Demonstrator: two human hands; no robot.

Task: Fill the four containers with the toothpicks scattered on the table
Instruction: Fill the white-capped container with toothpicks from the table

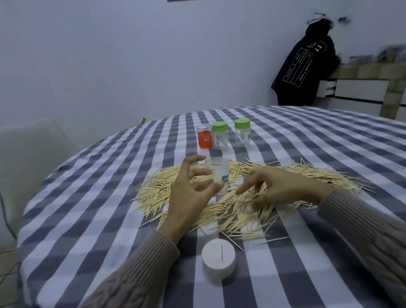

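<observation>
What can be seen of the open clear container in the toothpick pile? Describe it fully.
The open container is a clear, plastic-looking cylinder with no lid and a teal label low on its side. It stands upright amid the toothpicks and looks empty. The left hand reaches around it with spread fingers; contact cannot be told.

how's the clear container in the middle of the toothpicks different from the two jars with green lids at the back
The open clear container has no lid on; the two green-lidded jars are capped. It stands in the toothpick pile, right by the left hand; they stand beyond the pile, untouched. It carries a teal label; they show none. All three are upright, clear and cylindrical.
</observation>
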